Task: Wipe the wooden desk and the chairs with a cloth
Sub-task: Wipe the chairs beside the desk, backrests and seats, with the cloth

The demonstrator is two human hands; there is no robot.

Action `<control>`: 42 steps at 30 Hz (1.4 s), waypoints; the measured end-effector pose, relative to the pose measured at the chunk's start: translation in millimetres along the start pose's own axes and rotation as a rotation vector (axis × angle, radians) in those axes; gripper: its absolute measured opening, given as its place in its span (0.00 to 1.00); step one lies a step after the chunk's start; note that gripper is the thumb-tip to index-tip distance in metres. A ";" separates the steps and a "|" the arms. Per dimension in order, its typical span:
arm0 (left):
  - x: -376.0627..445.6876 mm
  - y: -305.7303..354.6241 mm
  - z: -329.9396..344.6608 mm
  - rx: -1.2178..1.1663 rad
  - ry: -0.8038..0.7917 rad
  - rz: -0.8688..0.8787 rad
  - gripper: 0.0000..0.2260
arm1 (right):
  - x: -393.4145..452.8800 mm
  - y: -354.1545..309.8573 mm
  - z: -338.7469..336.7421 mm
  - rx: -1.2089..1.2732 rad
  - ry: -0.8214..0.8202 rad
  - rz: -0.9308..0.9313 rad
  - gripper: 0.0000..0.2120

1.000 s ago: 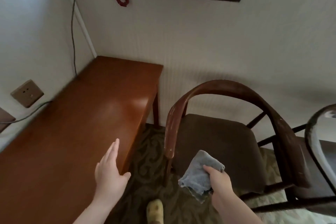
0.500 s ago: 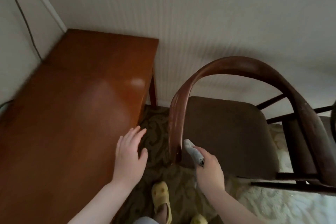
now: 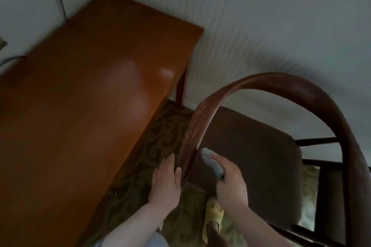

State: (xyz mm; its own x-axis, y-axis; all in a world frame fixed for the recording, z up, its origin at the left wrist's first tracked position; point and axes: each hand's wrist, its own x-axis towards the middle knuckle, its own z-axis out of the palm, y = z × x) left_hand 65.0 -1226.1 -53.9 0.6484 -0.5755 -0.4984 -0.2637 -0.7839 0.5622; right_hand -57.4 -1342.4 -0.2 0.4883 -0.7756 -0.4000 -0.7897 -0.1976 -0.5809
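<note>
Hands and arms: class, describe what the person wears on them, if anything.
Both forearms are bare as far as the picture shows: no sleeves, watch or bracelet. The left hand and the right hand have no gloves and no rings that can be seen. Nails are too blurred to judge.

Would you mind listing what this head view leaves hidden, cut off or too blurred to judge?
- Cloth: mostly hidden inside the right hand; only a pale corner shows.
- Left hand: its contact with the chair's curved rail is blurred.
- Chair: right side cut off by the frame edge.
- Desk: near end cut off at the left and bottom edges.
</note>
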 end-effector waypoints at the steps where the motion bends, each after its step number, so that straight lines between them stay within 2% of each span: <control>1: -1.3 3.4 9.6 -0.008 0.031 -0.067 0.25 | 2.6 4.4 -1.7 -0.100 -0.028 -0.109 0.31; 4: -3.3 16.6 35.6 -0.079 0.141 -0.202 0.25 | 13.4 17.8 2.2 -0.265 -0.057 -0.374 0.33; 6: -2.5 21.4 48.7 -0.136 0.208 -0.238 0.26 | 23.4 27.8 13.4 -0.304 -0.142 -0.563 0.37; 8: -0.6 17.2 60.1 -0.067 0.262 -0.240 0.31 | 34.5 36.8 31.5 -0.453 -0.251 -0.841 0.41; 10: 3.6 11.3 69.2 0.018 0.311 -0.268 0.34 | 41.8 39.5 46.3 -0.589 -0.329 -1.016 0.45; 12: 8.2 10.5 75.1 -0.061 0.353 -0.306 0.29 | 52.6 41.5 50.3 -0.626 -0.347 -1.094 0.48; 15: 8.1 13.4 79.0 -0.216 0.413 -0.317 0.24 | 86.6 47.9 33.3 -0.747 -0.349 -1.295 0.48; 16: 6.9 14.5 78.9 -0.225 0.402 -0.321 0.23 | 103.0 46.1 24.9 -0.788 -0.331 -1.287 0.49; 18: 3.9 15.4 78.5 -0.219 0.403 -0.316 0.23 | 134.3 40.0 12.6 -0.802 -0.227 -1.139 0.53; 20: 3.8 18.9 77.3 -0.278 0.428 -0.308 0.21 | 143.8 35.9 12.6 -0.727 -0.152 -0.967 0.51; 22: 6.8 20.5 80.2 -0.444 0.478 -0.307 0.19 | 125.9 35.9 28.4 -0.610 -0.120 -0.909 0.48; 23: 7.8 21.1 82.4 -0.562 0.503 -0.313 0.18 | 110.3 39.1 39.6 -0.586 -0.143 -0.939 0.47; 26: 8.6 22.8 85.6 -0.891 0.612 -0.344 0.14 | 73.1 46.5 53.9 -0.570 -0.320 -1.220 0.43; 27: 8.5 24.3 85.3 -0.934 0.628 -0.372 0.13 | 81.9 43.1 46.0 -0.600 -0.396 -1.303 0.43; 29: 7.0 27.6 84.5 -0.934 0.617 -0.402 0.13 | 124.6 33.8 26.7 -0.746 -0.442 -1.410 0.48; 31: 7.6 30.0 82.4 -0.889 0.619 -0.417 0.15 | 165.8 23.0 7.1 -0.775 -0.289 -1.260 0.52; 33: 13.4 35.3 79.4 -0.857 0.658 -0.438 0.16 | 180.0 14.2 -1.1 -0.649 -0.092 -0.985 0.48; 35: 25.5 44.9 74.7 -0.854 0.713 -0.448 0.17 | 160.4 7.2 13.4 -0.462 -0.037 -0.812 0.44; 36: 32.0 49.6 72.7 -0.848 0.740 -0.453 0.17 | 142.8 8.1 26.3 -0.429 -0.059 -0.794 0.43; 40: 54.3 45.9 74.4 -0.791 0.867 -0.586 0.17 | 101.0 31.1 59.6 -0.448 -0.253 -1.171 0.37; 42: 57.2 42.3 76.1 -0.723 0.895 -0.653 0.19 | 127.0 30.8 41.0 -0.560 -0.359 -1.293 0.43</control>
State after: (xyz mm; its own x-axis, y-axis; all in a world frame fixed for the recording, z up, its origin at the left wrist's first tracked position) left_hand 36.6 -1309.9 -108.8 0.8278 0.4285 -0.3621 0.5322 -0.3957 0.7485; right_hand -4.4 -1422.4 -97.9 0.9554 0.2943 -0.0230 0.2677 -0.8968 -0.3522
